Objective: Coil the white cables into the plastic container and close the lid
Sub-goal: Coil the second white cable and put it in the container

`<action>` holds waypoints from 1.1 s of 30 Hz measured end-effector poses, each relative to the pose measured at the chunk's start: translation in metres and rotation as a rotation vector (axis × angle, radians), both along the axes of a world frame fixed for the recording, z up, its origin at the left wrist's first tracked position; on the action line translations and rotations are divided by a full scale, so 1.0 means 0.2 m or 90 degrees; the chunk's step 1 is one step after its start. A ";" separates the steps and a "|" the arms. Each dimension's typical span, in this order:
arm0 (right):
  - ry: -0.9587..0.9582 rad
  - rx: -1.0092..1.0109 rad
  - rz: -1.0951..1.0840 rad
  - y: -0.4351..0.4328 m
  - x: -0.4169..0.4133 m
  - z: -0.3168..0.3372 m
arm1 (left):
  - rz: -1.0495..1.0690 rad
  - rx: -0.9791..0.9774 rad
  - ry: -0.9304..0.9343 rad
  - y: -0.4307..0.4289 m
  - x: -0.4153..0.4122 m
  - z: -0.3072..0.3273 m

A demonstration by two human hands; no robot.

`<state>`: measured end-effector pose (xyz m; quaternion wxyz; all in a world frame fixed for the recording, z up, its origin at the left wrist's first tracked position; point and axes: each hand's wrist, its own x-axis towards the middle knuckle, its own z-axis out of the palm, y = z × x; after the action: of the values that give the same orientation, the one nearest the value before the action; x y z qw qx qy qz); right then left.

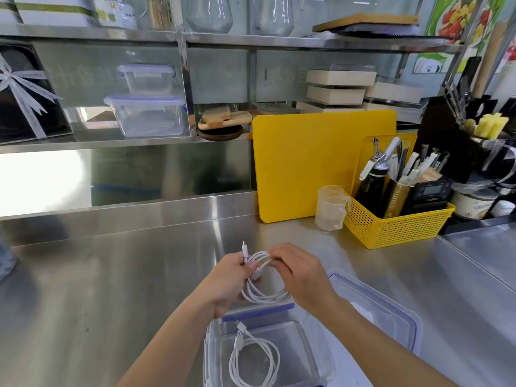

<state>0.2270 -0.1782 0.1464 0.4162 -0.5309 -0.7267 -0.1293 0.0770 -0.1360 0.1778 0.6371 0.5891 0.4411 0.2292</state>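
Both hands, left hand and right hand, clamp the coiled white cable at lower centre, directly above the open plastic container (one coil already inside), nearer the frame's bottom edge.

Stainless steel counter beneath the grip, glare on its backsplash up-left. Beyond and right, yellow cutting board leaned upright; yellow basket just beside it. Metal shelves overhead.
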 end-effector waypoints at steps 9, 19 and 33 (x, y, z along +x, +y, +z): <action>0.473 -0.334 -0.030 -0.03 -0.07 0.11 | 0.025 0.141 0.065 0.02 0.00 -0.05; 0.291 -0.471 -0.119 -0.04 -0.04 0.07 | -0.004 0.105 0.079 0.03 -0.04 -0.10; -0.062 -0.632 -0.165 -0.15 0.03 -0.15 | -0.081 0.216 0.382 -0.09 0.08 -0.40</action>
<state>0.2323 -0.2076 0.1170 0.0602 -0.7436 -0.6475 0.1559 0.0920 -0.1533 0.0974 0.3854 0.7537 0.5269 0.0759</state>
